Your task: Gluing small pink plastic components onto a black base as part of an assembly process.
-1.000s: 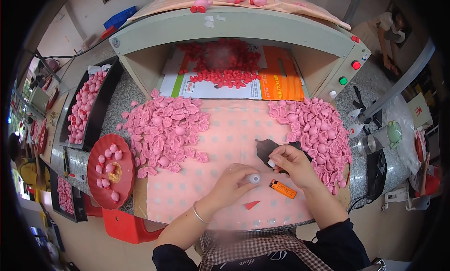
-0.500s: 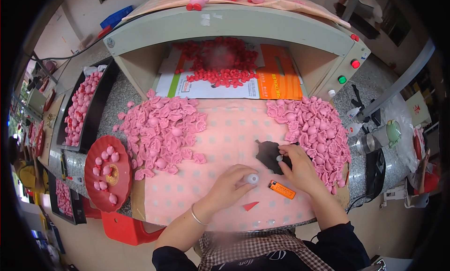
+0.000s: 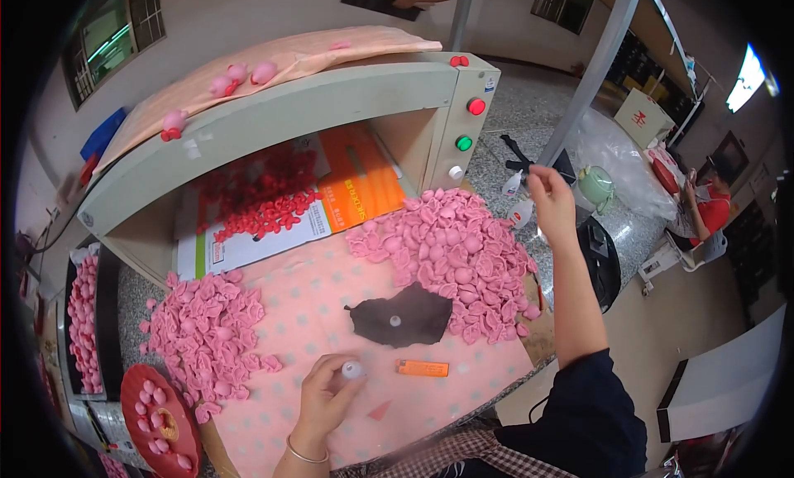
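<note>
Left hand (image 3: 327, 395): one, fingers and thumb clamped around the small white bottle, over the lower middle of the cloth-covered table.
Small white bottle (image 3: 353, 370): one in the grip; its nozzle end faces up toward the viewer, so the long axis runs roughly upright, foreshortened.
Right hand (image 3: 552, 201): one, raised beyond the right pile, fingertips bent near the thumb; I cannot tell whether anything is between them.
Squeeze bottles (image 3: 520, 213): two, white, just beside the right hand, on the speckled grey counter (image 3: 542, 118).
Black cloth scrap (image 3: 422, 325): one, flat, long axis running left to right.
White cap (image 3: 395, 321): one, lying on that scrap.
Orange lighter (image 3: 423, 368): one, below the scrap, long axis nearly level across the view.
Red triangular scrap (image 3: 380, 409): one, right of the left hand.
Piles of pink pieces (image 3: 455, 255): two, one each side; single pieces too many to count.
Red scalloped plate (image 3: 132, 379): one, left, bearing perhaps nine pink balls, though blur makes that uncertain.
Box buttons (image 3: 475, 107): one red, one green.
</note>
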`<state>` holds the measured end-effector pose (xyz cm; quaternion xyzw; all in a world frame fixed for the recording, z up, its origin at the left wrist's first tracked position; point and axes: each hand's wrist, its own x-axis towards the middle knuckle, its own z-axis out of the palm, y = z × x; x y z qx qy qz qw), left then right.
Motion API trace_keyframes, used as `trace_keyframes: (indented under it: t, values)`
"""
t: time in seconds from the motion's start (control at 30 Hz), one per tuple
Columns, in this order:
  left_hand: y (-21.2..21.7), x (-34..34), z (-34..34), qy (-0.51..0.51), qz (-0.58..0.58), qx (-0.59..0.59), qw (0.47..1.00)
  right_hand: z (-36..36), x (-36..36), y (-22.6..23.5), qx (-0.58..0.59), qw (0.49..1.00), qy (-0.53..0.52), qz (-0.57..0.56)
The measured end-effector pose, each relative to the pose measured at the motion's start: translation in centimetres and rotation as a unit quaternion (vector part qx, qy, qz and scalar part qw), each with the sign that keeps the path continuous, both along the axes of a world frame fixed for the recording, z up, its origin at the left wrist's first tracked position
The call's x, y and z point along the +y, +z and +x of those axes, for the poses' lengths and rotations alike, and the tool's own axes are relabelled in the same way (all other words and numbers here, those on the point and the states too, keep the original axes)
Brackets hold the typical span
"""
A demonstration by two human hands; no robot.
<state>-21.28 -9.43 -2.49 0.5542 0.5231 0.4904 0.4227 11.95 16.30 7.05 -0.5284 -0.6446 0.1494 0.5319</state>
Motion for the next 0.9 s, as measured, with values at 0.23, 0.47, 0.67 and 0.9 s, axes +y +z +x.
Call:
trace_keyframes:
  t: [0.23,0.47,0.67,0.9]
  values:
    - [0.3,-0.4,1.0,0.088,-0.039,-0.054,0.994,6.0,13.2,-2.6,-0.180,0.967,0.001,-0.181]
    - [-3.0,-1.0,-4.4,0.064,-0.046,-0.073,0.994,4.8,15.7,-8.3,-0.311,0.892,0.078,-0.320]
    - [-5.4,-2.4,-8.5,0.024,-0.029,-0.095,0.995,0.5,14.3,-10.2,-0.340,0.918,0.045,-0.200]
    - [-7.1,-2.7,-10.0,0.021,-0.041,-0.151,0.987,-7.7,4.2,-5.7,-0.105,0.981,0.112,-0.117]
